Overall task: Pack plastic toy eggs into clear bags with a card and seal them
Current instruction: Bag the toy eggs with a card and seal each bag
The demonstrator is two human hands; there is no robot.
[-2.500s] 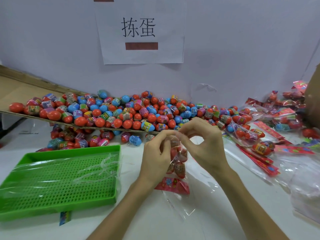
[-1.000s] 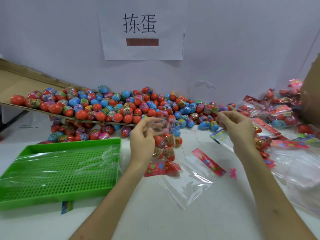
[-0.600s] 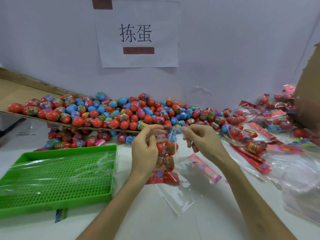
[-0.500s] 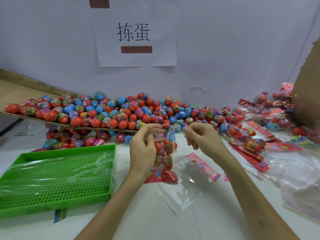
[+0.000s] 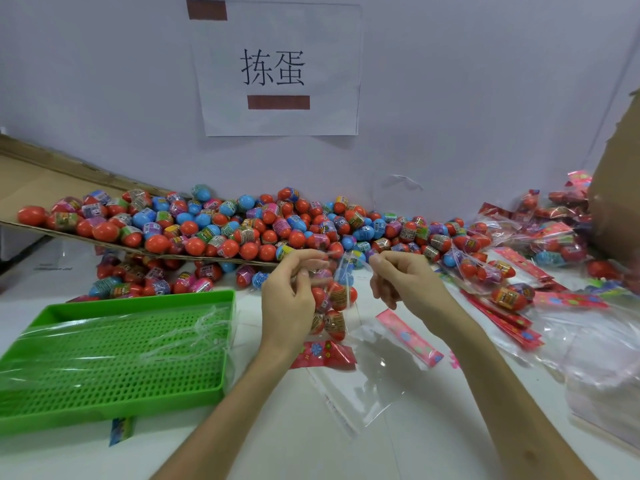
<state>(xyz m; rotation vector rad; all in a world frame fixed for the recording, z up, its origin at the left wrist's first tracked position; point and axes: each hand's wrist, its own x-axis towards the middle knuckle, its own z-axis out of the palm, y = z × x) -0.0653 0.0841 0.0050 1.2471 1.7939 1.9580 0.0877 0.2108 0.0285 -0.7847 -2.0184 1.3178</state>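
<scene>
A clear bag of toy eggs [image 5: 334, 306] hangs upright over the white table, a red flowered card [image 5: 323, 355] folded at its bottom. My left hand [image 5: 291, 299] pinches the bag's top left corner. My right hand [image 5: 401, 282] pinches the top right corner, so the mouth is held between both hands. An empty clear bag [image 5: 360, 386] lies flat beneath, and a loose pink card [image 5: 408, 337] lies just right of it. A big heap of loose red, blue and pink eggs [image 5: 221, 226] stretches along the back on a cardboard sheet.
A green perforated tray [image 5: 114, 355] with clear film over it sits at the left. Filled bags [image 5: 485, 268] and a stack of red cards [image 5: 502, 317] lie at the right, with more clear bags [image 5: 602, 368] at the far right. A brown cardboard box [image 5: 620, 188] stands at the right edge.
My right hand went out to the right pile, then came back to the bag's top. Both hands now hold the mouth slightly further apart than half a second ago.
</scene>
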